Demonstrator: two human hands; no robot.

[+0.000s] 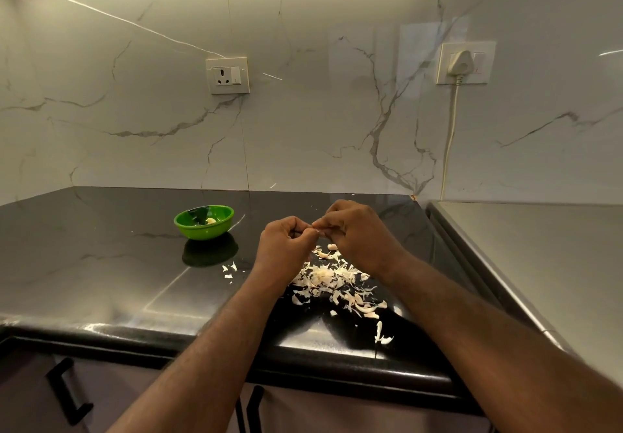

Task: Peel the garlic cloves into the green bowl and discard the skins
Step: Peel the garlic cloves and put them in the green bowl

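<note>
My left hand point(285, 242) and my right hand point(357, 230) meet above the black counter, fingertips pinched together on a small garlic clove point(318, 228) that is mostly hidden between them. Below the hands lies a heap of pale garlic skins point(332, 281). A loose clove point(332, 247) rests on the counter just under my right hand. The green bowl point(203, 223) stands to the left of my hands, with a peeled clove point(211, 220) inside it.
A few stray skins point(230, 271) lie left of the heap and more point(382, 333) near the counter's front edge. A steel surface point(539, 247) adjoins the counter on the right. Behind it, a white cord point(450, 136) hangs from a wall socket.
</note>
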